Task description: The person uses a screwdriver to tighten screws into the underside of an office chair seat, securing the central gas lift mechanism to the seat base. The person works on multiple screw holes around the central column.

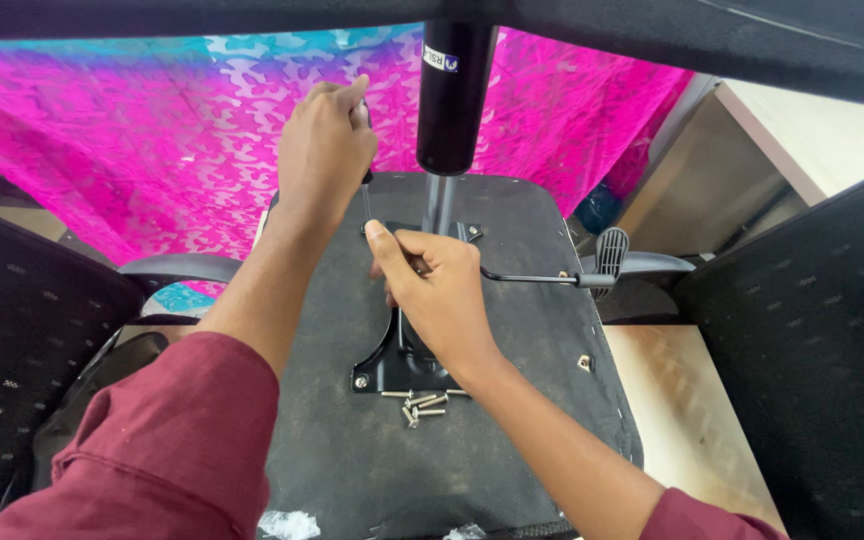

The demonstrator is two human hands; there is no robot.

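- The left hand (324, 140) is closed in a fist around the handle of a screwdriver (365, 195). The thin metal shaft stands almost upright, with its tip down at the far end of the black mechanism plate (384, 365).
- The right hand (439, 290) rests on this plate just below the tip, thumb pointing up toward the shaft. The fingers are curled, but I cannot tell what they pinch, if anything.
- The tip lies between both hands; the right hand is nearer to it, and the long axis of the tool runs from the left fist down.
- The plate is smooth painted metal, fixed on the upturned chair seat (512, 330), which has rough dark fabric.
- Some loose screws (422, 403) lie in the middle of the seat, just beside the near end of the plate.
- A glossy black gas cylinder (452, 95) rises from the plate, and a thin lever (552, 277) reaches toward the right edge.
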